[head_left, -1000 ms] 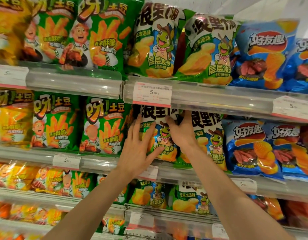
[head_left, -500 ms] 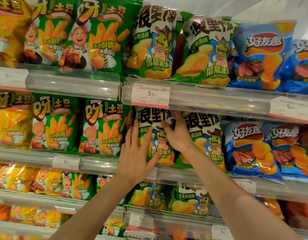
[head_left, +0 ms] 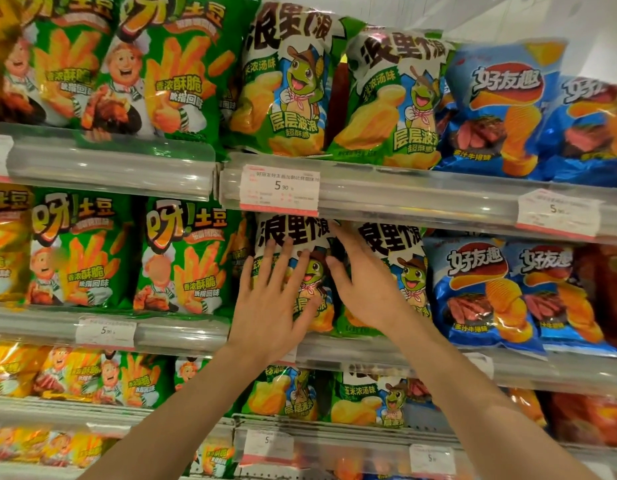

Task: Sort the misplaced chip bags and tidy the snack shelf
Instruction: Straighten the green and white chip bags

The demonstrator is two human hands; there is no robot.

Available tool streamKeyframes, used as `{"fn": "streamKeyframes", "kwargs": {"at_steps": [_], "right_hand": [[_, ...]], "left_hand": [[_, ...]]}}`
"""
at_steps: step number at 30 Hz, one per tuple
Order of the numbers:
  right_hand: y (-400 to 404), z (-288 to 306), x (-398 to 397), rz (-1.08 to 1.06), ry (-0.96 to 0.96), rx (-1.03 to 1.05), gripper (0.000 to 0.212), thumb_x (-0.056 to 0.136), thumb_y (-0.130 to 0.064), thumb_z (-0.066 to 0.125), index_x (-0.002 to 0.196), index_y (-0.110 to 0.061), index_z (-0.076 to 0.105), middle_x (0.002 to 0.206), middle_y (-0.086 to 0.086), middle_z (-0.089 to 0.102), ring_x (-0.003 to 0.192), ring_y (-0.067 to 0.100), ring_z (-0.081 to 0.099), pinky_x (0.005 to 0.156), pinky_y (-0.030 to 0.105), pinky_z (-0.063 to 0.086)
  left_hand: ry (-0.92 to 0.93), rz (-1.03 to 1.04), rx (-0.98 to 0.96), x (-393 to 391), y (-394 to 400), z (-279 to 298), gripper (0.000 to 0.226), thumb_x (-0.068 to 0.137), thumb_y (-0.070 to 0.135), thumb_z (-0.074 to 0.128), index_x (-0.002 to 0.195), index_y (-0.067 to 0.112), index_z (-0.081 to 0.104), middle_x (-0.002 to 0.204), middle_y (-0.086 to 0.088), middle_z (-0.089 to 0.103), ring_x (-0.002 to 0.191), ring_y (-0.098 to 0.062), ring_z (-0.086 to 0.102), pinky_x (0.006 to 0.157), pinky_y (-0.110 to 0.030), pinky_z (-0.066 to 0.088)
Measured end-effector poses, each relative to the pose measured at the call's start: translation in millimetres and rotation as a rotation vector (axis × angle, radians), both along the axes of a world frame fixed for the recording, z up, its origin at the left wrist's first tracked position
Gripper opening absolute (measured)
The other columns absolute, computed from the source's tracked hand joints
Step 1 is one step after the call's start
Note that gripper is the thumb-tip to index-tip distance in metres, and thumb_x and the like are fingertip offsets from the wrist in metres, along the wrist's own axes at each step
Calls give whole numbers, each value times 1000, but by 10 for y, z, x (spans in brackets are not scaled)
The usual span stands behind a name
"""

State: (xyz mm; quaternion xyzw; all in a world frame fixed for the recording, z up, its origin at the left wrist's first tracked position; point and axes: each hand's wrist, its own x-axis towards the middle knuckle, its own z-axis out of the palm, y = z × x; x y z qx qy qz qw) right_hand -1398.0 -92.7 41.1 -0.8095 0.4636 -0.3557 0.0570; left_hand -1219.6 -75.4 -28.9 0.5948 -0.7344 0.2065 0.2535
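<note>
Head view, close, facing shelf [head_left: 404, 199]

White price tags [head_left: 279, 190] sit in clear plastic rails [head_left: 418, 199], under a pale wall [head_left: 556, 19].

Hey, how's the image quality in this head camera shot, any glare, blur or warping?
Head view: clear plastic shelf rails carry bright glare streaks; the yellow chip bags at the left edge look soft and overexposed; wide-angle bending tilts the shelves toward the edges; both hands, left and right, and the green frog-print bag stay sharp.
</note>
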Motion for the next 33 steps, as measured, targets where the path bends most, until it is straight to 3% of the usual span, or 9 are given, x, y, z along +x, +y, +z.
{"fn": "streamKeyframes", "kwargs": {"at_steps": [3,7,15,19,26,28,29,31,33], "right_hand": [[132,-44,-244,-83,64,-145,61,105,-31,50,160,-22,25,168,4,21,155,18,18,124,30,18],[218,-198,-641,-222,40,-185,64,103,-35,52,160,-19,27,169,7,16,156,20,7,125,39,14],[274,-643,-997,-281,137,-79,66,107,-51,23,163,-20,3,170,-5,-13,156,11,-14,126,32,2],[279,-775,-1028,-269,209,-48,72,104,-58,11,163,-19,-2,170,-1,-15,157,16,-10,128,35,6],[305,-745,-1040,-250,228,-48,70,105,-58,12,163,-21,-2,169,-2,-19,157,18,-8,128,39,14],[335,-690,-1050,-194,177,3,71,105,-59,17,163,-24,-6,167,-8,-26,158,16,3,125,38,23],[359,-663,-1068,-172,152,36,73,105,-58,24,162,-25,-7,166,-11,-29,155,18,19,122,36,31],[400,-623,-1112,-160,148,102,81,103,-58,37,161,-29,-12,161,-17,-36,133,22,54,111,35,44],[415,-613,-1144,-162,181,146,87,100,-60,40,159,-33,-17,159,-19,-40,120,23,63,108,39,47]], "left_hand": [[13,4,-5,-5,33,46,70,101,62,29,160,26,21,168,-8,16,156,-29,10,122,-57,15],[-38,-117,-61,-189,86,186,66,101,54,36,156,19,33,163,-10,30,152,-30,24,122,-57,17],[-280,-273,-20,-719,-63,311,65,104,54,27,157,17,30,167,-4,23,154,-25,22,123,-57,12],[-356,-232,29,-726,-126,285,69,104,59,19,159,17,26,166,-5,24,151,-28,28,122,-58,10],[-359,-202,47,-752,-73,274,72,103,61,20,159,16,25,167,-6,21,152,-30,26,120,-60,13],[-340,-216,34,-760,-88,316,70,103,60,22,157,17,32,165,-7,28,150,-30,31,121,-60,15],[-327,-225,26,-765,-106,344,69,103,60,23,156,18,34,164,-7,30,150,-29,32,121,-59,16],[-321,-232,27,-774,-153,390,69,102,61,21,158,20,30,165,-7,28,150,-29,31,121,-59,16],[-344,-240,38,-775,-206,398,71,102,64,15,160,23,23,166,-7,23,152,-29,27,121,-59,15]]}}
